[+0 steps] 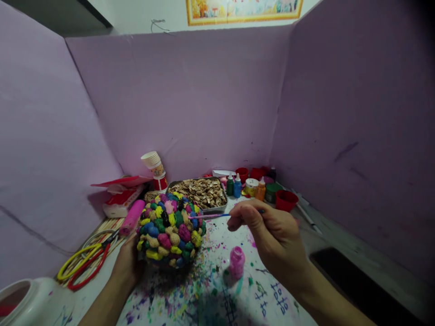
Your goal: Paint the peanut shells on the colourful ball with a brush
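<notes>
pale purple panels (183, 99) rise on three sides of a white tabletop (163, 312) flecked with many colours of paint, and a yellow-framed picture (244, 12) hangs on the wall above them. at the far left, a white container (44, 299) with a wide round mouth is cut off by the edge of the view. beside it, a tool with one yellow and one red handle (89, 267) lies on thin pale sticks (91, 240), with a red and white packet (124, 203) behind. the left hand (128, 260) is closed against the lower left side of a ball (171, 231), most of its fingers hidden; a pink cylinder (133, 218) lies just behind this hand. the ball, left of the table's middle, is covered in nut-like lumps, some painted yellow, green, blue, pink or black, others bare tan. a stack of paper cups (153, 164) leans behind it, and a metal tray (219, 209) holds brown shells (202, 190). a thin pink and blue stick (209, 216) reaches the ball's right part, its other end pinched by the right hand (273, 233). below the stick stands an uncapped pink bottle (237, 262). farther back are green (230, 185), blue (237, 186) and orange bottles (260, 190); right of these sits a red cup (286, 200). at the lower right lies a flat black object (360, 285).
</notes>
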### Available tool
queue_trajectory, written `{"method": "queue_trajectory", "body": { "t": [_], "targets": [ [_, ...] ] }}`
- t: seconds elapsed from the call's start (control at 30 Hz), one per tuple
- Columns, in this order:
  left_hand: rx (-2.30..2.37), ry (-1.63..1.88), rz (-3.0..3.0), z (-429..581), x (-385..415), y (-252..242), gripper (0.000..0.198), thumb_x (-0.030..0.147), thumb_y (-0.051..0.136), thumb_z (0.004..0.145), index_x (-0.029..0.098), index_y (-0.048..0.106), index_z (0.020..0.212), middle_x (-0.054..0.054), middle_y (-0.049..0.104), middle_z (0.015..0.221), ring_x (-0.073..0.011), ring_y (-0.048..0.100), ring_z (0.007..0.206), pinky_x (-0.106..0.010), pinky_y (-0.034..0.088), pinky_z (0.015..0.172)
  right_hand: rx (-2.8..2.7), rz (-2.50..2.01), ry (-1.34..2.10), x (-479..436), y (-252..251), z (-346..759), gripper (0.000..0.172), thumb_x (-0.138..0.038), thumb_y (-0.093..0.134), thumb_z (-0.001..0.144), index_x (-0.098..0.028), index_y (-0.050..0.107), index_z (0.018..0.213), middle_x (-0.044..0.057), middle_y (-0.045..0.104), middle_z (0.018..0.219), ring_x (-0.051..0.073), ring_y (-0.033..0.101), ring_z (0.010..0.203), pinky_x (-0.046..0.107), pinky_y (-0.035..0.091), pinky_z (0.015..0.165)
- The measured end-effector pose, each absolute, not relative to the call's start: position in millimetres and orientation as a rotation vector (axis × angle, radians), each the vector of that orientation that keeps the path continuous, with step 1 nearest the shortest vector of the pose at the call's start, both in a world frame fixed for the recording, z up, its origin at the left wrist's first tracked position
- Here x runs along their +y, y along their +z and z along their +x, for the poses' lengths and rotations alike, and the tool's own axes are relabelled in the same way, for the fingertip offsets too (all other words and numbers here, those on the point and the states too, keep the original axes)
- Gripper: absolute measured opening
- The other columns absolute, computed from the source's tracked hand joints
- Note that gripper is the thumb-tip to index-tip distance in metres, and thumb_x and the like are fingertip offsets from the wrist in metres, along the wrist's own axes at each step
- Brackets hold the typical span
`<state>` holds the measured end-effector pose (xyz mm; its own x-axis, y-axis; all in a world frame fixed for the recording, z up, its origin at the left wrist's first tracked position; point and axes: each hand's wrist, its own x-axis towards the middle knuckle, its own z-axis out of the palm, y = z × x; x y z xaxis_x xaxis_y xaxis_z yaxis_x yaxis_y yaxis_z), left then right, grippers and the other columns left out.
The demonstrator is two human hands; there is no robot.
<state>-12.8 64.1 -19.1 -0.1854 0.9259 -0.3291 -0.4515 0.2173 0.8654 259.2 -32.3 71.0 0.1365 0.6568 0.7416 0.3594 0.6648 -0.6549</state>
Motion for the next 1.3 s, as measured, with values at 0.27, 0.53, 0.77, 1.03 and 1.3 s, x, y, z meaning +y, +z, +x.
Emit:
{"method": "queue_trajectory", "body": {
  "t": [0.27,0.53,0.77,1.03,1.3],
  "targets": [
    [1.181,1.348,0.551,-14.0,63.5,-20.1,0.038,0.014,0.056,0.075,0.020,0.070,0.110,-0.007,0.077,0.090,-0.0250,0.074,0.082,-0.040,0.061,0.074,-1.507,-0.921,0.252,-31.2,70.7,258.6,0.031,-0.027,0.048,0.097,-0.018,0.065,0.073,0.000,0.068,0.059,0.011,0.065,0.053,0.022,0.051,0.053],
    [1.207,1.338,0.517,-10.2,63.1,-15.3,0.042,0.014,0.054,0.076,0.020,0.068,0.115,-0.007,0.078,0.090,-0.0248,0.074,0.082,-0.041,0.060,0.079,-1.512,-0.898,0.276,-30.8,71.4,259.1,0.029,-0.025,0.049,0.096,-0.018,0.065,0.074,0.000,0.068,0.058,0.011,0.066,0.052,0.022,0.052,0.051],
    [1.206,1.351,0.514,-10.6,61.6,-15.3,0.042,0.014,0.054,0.077,0.020,0.068,0.116,-0.006,0.077,0.085,-0.0231,0.074,0.080,-0.039,0.060,0.077,-1.513,-0.889,0.256,-29.3,68.4,255.8,0.029,-0.024,0.049,0.097,-0.018,0.065,0.074,0.000,0.068,0.060,0.011,0.067,0.055,0.022,0.052,0.054],
    [1.161,1.339,0.539,-13.8,63.7,-18.6,0.040,0.015,0.054,0.077,0.021,0.069,0.114,-0.006,0.077,0.085,-0.0226,0.074,0.078,-0.038,0.060,0.076,-1.525,-0.897,0.204,-28.7,68.3,256.9,0.029,-0.023,0.049,0.097,-0.018,0.064,0.073,-0.001,0.067,0.059,0.009,0.065,0.054,0.020,0.051,0.054],
    [1.179,1.361,0.523,-12.4,64.4,-19.0,0.038,0.013,0.052,0.077,0.019,0.069,0.111,-0.005,0.077,0.082,-0.0216,0.074,0.075,-0.037,0.060,0.076,-1.564,-0.892,0.148,-31.1,65.4,258.2,0.029,-0.023,0.046,0.098,-0.017,0.063,0.075,0.001,0.067,0.062,0.010,0.065,0.057,0.022,0.050,0.056]
  ]
}}
